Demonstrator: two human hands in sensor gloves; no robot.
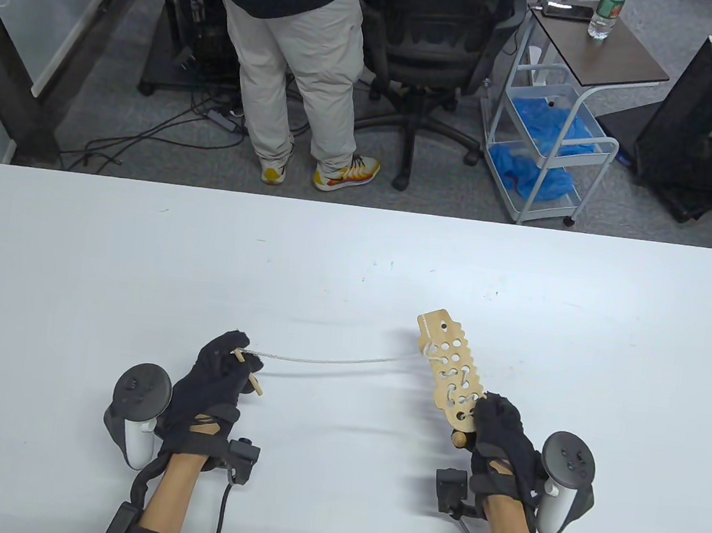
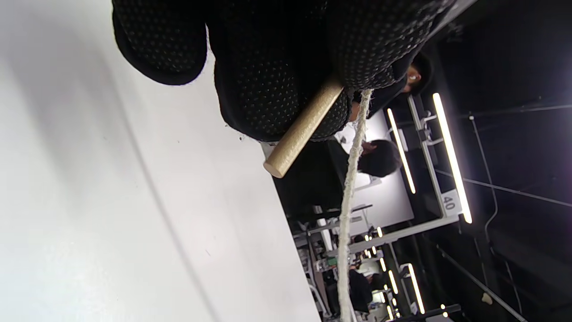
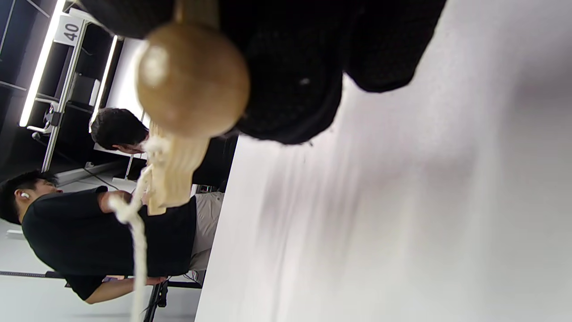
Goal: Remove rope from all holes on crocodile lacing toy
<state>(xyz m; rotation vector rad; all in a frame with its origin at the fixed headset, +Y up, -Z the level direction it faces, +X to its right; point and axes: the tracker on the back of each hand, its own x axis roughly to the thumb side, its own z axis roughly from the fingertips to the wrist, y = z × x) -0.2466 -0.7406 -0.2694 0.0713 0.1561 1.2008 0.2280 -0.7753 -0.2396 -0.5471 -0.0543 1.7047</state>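
Note:
The wooden crocodile lacing toy is a flat board full of holes, held up off the white table and pointing away from me. My right hand grips its near end, where a round wooden knob shows. A white rope is laced through several holes and runs out taut to the left. My left hand pinches the rope's wooden stick tip, about a hand's width above the table. In the right wrist view the rope hangs from the board's edge.
A person in light trousers stands beyond the far table edge beside a black office chair. A white cart with blue gloves stands at the back right. Bare tabletop surrounds both hands.

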